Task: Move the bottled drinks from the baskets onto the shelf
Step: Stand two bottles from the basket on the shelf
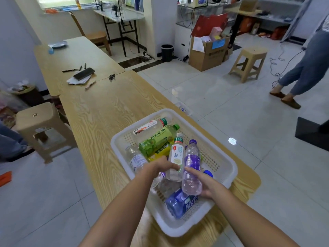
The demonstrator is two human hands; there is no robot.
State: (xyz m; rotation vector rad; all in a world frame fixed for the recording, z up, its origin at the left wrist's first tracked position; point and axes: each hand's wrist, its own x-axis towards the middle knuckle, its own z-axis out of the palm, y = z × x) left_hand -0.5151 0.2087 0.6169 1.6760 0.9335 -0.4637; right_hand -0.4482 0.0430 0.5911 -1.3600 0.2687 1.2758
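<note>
A white perforated basket (229,164) sits on the near end of the wooden table (99,111), filled with several bottled drinks. My left hand (160,166) grips a clear bottle with a white label and green cap (176,157). My right hand (206,184) holds a clear bottle with a purple label and purple cap (191,168) from below. Around them lie a green tea bottle (156,139), a clear bottle with a red-and-white label (151,125), a blue bottle (179,202) and a clear water bottle (135,157). No shelf for the drinks is clearly in view.
On the far table lie a phone (83,73), papers, pens and keys (111,77). Plastic stools (35,125) (249,61) stand left and right of the table. A person (302,68) walks at the right. A cardboard box (208,54) and a bin (167,52) stand on the floor.
</note>
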